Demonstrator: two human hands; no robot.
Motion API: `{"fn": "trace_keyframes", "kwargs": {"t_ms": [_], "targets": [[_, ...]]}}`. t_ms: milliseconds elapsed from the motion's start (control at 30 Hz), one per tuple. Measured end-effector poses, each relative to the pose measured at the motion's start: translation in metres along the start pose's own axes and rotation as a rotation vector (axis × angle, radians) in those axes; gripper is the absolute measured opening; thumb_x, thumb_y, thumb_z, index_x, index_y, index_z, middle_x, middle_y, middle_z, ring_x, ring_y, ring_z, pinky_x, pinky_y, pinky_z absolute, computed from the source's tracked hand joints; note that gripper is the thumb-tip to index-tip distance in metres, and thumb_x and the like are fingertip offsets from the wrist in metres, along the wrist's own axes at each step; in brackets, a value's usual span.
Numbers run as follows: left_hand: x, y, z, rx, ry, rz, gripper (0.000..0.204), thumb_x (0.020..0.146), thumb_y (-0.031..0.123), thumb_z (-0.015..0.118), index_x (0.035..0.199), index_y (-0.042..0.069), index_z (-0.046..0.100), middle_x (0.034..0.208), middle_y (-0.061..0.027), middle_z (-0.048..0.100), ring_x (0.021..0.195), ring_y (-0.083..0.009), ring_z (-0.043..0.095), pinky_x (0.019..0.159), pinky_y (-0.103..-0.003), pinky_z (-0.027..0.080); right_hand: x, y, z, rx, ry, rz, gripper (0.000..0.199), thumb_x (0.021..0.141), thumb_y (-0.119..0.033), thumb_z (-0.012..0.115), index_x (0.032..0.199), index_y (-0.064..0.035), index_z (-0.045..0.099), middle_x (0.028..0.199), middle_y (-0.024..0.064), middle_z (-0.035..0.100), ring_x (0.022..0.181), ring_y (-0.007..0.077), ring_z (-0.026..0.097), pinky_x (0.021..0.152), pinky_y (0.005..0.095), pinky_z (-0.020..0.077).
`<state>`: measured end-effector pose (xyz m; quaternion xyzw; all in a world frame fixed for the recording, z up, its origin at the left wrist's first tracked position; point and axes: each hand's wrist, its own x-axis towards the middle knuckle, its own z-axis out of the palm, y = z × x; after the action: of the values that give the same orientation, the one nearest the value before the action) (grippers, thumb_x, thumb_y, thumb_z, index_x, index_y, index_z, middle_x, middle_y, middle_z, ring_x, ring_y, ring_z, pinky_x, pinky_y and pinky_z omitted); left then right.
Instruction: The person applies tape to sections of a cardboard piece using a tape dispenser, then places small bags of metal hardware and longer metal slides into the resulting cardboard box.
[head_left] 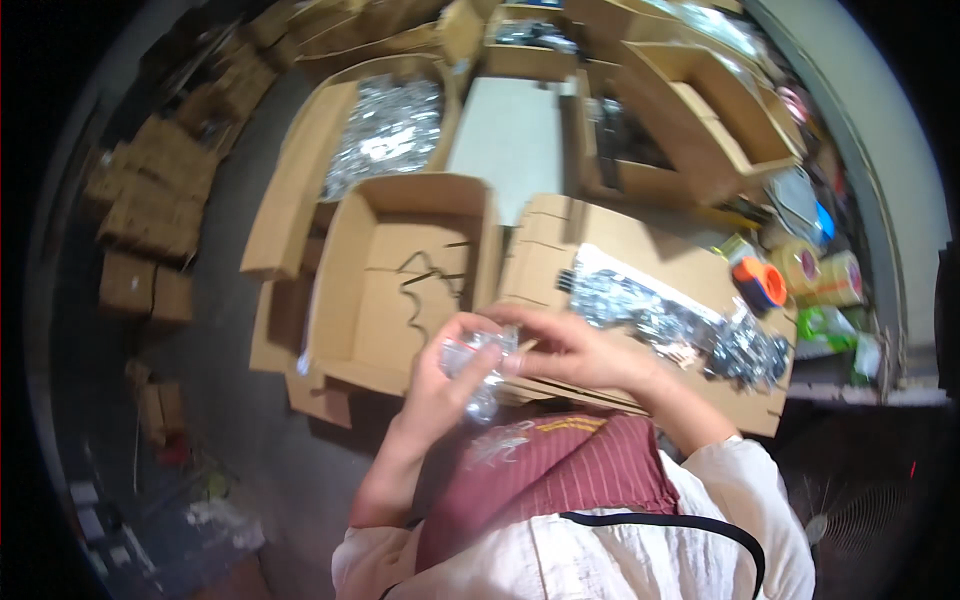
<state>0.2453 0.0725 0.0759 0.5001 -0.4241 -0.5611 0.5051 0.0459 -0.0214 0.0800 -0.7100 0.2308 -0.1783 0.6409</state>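
Note:
A small clear plastic bag (482,404) is gripped in my left hand (438,375), its thumb pressed across the front. My right hand (575,350) comes in from the right with its fingertips closed at the bag's upper edge. What the bag contains is blurred. Just beyond my hands stands an open cardboard box (345,290), with several thin black bent pieces (415,285) on its bottom. To the right, clear bags of dark small parts (635,300) lie on a flat cardboard sheet (690,245).
Rolls of tape (760,282) lie at the right edge of the cardboard. A long box (285,205) of shiny clear bags (390,125) is at the far left. An open box (715,120) tilts at the far right. Stacked cartons (160,185) line the left side. A fan (850,520) stands lower right.

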Motion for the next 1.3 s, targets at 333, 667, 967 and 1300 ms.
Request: {"fn": "trace_keyframes", "kwargs": {"t_ms": [333,667,967,1300], "targets": [[0.076,-0.048,0.164,0.53,-0.433,0.039,0.044,0.095,0.042,0.069,0.119,0.005,0.066,0.09,-0.0128,0.075,0.076,-0.0193,0.074,0.07,-0.033,0.057,-0.168,0.077,-0.033,0.541,0.84,0.062,0.032,0.096,-0.004,0.066,0.127,0.0039,0.064,0.108,0.0103,0.072,0.097,0.0178,0.071,0.083,0.0304,0.0598],[0.146,-0.096,0.235,0.878,-0.398,0.511,0.04,0.083,0.036,0.078,0.11,0.006,0.073,0.104,-0.0179,0.074,0.091,-0.0355,0.072,0.08,-0.042,0.057,-0.225,0.128,-0.094,-0.355,1.237,0.155,0.024,0.087,-0.004,0.07,0.111,-0.0007,0.071,0.093,0.0134,0.074,0.078,0.0194,0.071,0.071,0.0312,0.0558],[0.143,-0.094,0.218,0.771,-0.28,0.523,0.029,0.089,0.025,0.076,0.11,0.005,0.075,0.1,-0.0146,0.075,0.089,-0.0247,0.074,0.079,-0.034,0.056,-0.204,0.122,-0.11,-0.869,1.014,0.037,0.033,0.078,-0.011,0.074,0.11,-0.0059,0.072,0.107,0.0114,0.072,0.108,0.0318,0.062,0.101,0.0442,0.0452],[0.143,-0.082,0.22,0.387,-0.311,0.019,0.031,0.095,0.027,0.069,0.115,0.004,0.07,0.101,-0.018,0.074,0.094,-0.0314,0.073,0.084,-0.038,0.056,-0.179,0.102,-0.117,-0.267,0.982,0.011,0.039,0.092,-0.02,0.071,0.126,-0.0021,0.062,0.112,0.0184,0.071,0.1,0.0275,0.072,0.087,0.0367,0.0559]]}}
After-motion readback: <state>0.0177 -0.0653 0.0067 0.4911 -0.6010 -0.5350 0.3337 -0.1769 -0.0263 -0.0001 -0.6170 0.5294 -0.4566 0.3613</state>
